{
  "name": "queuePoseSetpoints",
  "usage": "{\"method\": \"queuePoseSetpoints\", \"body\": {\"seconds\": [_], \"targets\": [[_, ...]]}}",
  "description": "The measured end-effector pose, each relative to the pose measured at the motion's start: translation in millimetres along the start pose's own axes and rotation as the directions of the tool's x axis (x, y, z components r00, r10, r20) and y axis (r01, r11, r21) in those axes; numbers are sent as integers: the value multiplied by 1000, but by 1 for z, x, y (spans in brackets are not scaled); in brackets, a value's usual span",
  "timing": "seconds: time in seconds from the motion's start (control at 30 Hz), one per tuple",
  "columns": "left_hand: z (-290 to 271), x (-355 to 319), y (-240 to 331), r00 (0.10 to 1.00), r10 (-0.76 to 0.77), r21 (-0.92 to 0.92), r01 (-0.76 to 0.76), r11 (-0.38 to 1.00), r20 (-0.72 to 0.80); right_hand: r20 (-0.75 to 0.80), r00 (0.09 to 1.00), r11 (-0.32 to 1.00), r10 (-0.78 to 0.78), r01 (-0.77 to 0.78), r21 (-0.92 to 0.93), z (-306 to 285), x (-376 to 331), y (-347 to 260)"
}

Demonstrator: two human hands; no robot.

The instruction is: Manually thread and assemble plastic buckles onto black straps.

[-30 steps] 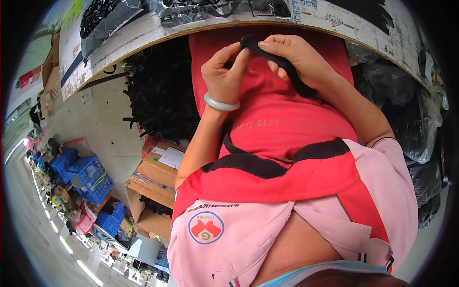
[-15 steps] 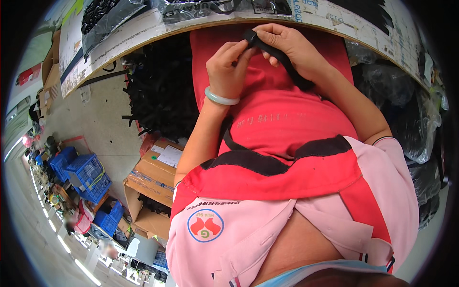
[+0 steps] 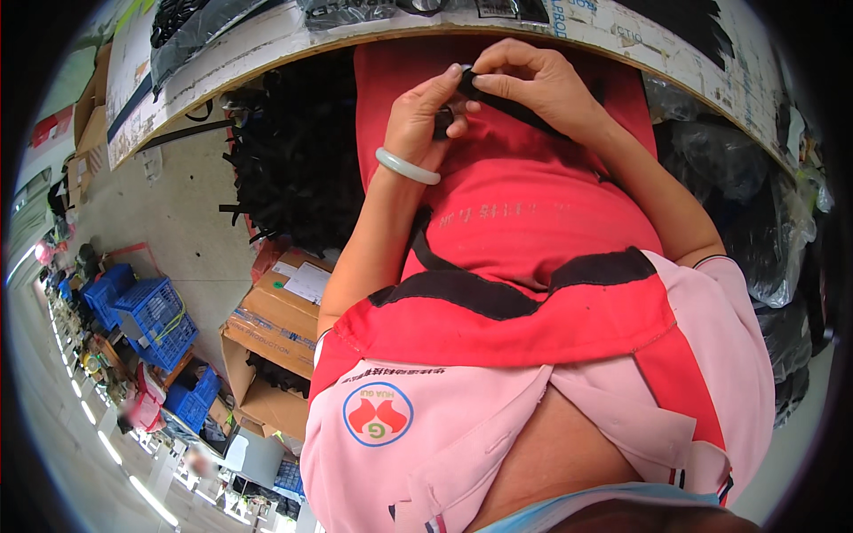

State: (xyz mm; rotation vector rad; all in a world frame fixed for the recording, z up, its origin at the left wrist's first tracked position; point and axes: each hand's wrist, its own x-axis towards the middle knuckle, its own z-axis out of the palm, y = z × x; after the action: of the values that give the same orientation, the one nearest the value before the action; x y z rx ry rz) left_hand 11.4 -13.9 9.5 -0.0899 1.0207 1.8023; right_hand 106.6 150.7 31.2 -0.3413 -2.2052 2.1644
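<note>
Close together over my red apron (image 3: 533, 213), both hands grip a black strap (image 3: 518, 110). My left hand (image 3: 416, 120), with a pale bangle at its wrist, pinches the strap's end between thumb and forefinger. A dark piece shows in its curled lower fingers; whether it belongs to the same strap I cannot tell. My right hand (image 3: 553, 87) pinches the strap just beside the left fingertips, thumb against forefinger. The rest of the strap runs under my right hand and is partly hidden by it.
The worktable's edge (image 3: 293, 71) curves just beyond my hands, with plastic-wrapped goods on top. A heap of black straps (image 3: 289, 160) lies at left, above an open cardboard box (image 3: 275, 324). Blue crates (image 3: 155, 324) stand farther left. Dark plastic bags (image 3: 755, 195) fill the right side.
My left hand has turned, its thumb now upward and its lower fingers curled around a dark piece. The right hand has shifted its pinch, and the strap's hanging part is now more hidden beneath it.
</note>
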Motion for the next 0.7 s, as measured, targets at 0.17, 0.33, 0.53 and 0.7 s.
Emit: {"method": "queuePoseSetpoints", "body": {"seconds": [0.17,0.33,0.53,0.7], "targets": [[9,-8,-3,939,334,256,-306,917,-76,-135,952,962,-274,268,-57,14,-13,-31],[18,-11,0,899,430,351,-380,856,-77,-90,992,995,90,-93,-26,2,-8,-36],[14,-11,-8,871,488,385,-434,814,-52,-16,953,952,304,-304,-35,-2,-4,-25],[9,-8,-10,879,476,366,-447,816,10,-43,973,962,228,-218,163,2,4,-14]]}}
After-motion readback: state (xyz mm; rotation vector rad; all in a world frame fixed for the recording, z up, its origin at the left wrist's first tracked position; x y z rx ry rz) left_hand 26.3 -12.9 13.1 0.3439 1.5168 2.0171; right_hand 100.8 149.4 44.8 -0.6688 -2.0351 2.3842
